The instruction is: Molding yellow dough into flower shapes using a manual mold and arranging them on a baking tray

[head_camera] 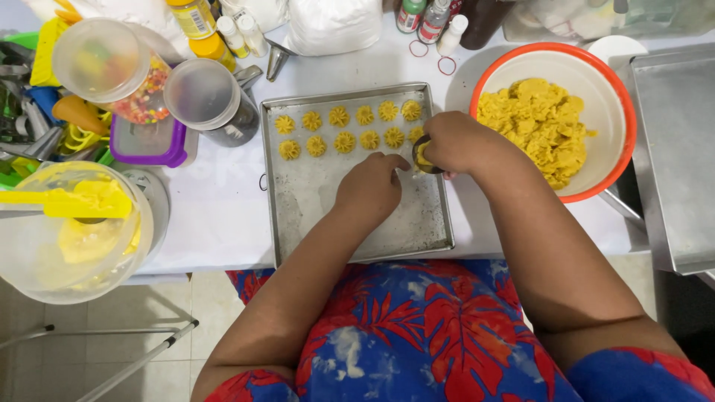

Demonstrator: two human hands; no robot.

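I see a grey metal tray (298, 216) at frame centre, speckled with pale flour, carrying yellow flower-shaped cookies (345, 141) along its top. At upper right, a bowl (622, 89) with an orange rim and white inside holds yellow dough (540, 123). My dress (417, 335) at the bottom is blue with red leaf prints. At left, a purple box (149, 145) and a yellow spatula (86, 202) lie on the white table (216, 216).
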